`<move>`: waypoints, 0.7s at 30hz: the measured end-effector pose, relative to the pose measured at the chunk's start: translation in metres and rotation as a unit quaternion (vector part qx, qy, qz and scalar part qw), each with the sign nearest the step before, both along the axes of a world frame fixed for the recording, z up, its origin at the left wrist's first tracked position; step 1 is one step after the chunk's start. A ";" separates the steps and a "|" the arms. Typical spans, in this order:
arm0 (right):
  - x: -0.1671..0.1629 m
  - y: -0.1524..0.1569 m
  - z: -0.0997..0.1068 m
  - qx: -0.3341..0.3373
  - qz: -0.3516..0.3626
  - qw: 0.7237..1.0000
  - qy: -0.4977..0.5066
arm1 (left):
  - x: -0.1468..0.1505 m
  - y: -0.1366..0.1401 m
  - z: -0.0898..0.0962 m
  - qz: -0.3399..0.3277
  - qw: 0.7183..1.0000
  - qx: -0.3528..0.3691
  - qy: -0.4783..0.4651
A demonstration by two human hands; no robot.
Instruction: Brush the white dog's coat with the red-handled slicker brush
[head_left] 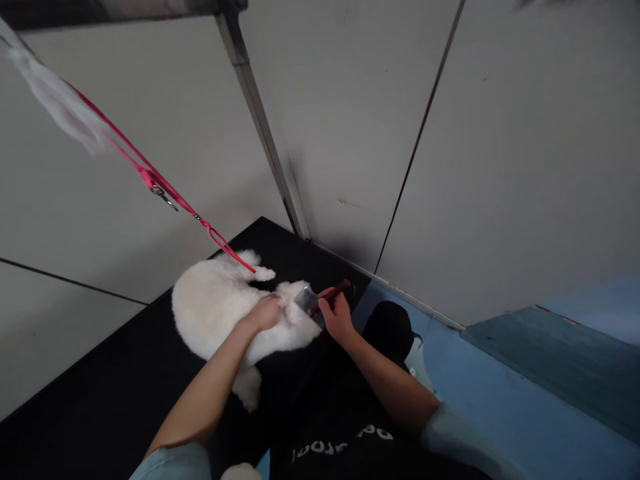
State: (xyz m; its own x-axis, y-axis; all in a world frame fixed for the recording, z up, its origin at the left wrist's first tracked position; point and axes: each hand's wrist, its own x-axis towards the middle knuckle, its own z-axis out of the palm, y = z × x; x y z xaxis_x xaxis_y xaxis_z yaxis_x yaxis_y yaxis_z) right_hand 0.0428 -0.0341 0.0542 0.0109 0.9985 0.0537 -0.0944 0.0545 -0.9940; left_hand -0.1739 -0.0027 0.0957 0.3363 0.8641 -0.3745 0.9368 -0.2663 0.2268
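Observation:
A white fluffy dog (215, 307) lies on a black table (110, 393), its head towards the right. My left hand (267, 312) is closed on the fur by the dog's head; its fingertips are partly hidden, and whether an ear is in them is unclear. In my right hand (338, 319) is a slicker brush (306, 300) with a dark red handle and a flat silver head. The brush head lies against the fur of the dog's head. Both forearms reach in from the bottom of the view.
A pink leash (173, 193) with a metal clip slants down to the dog from the upper left. A metal post (257, 113) rises behind the table. Pale wall panels (340, 133) stand close behind. Blue floor (450, 373) and a black object (390, 327) are at the right.

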 end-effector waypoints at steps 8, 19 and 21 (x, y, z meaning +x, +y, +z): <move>0.006 0.003 0.002 0.027 -0.084 0.996 -0.006 | 0.002 0.001 0.002 -0.027 0.999 0.022 0.038; 0.001 0.003 -0.003 -0.004 0.008 1.000 0.010 | -0.002 0.007 -0.003 -0.003 1.000 0.024 0.002; 0.000 0.003 -0.004 -0.012 -0.023 1.000 0.010 | -0.003 0.007 -0.002 -0.003 1.000 0.021 -0.014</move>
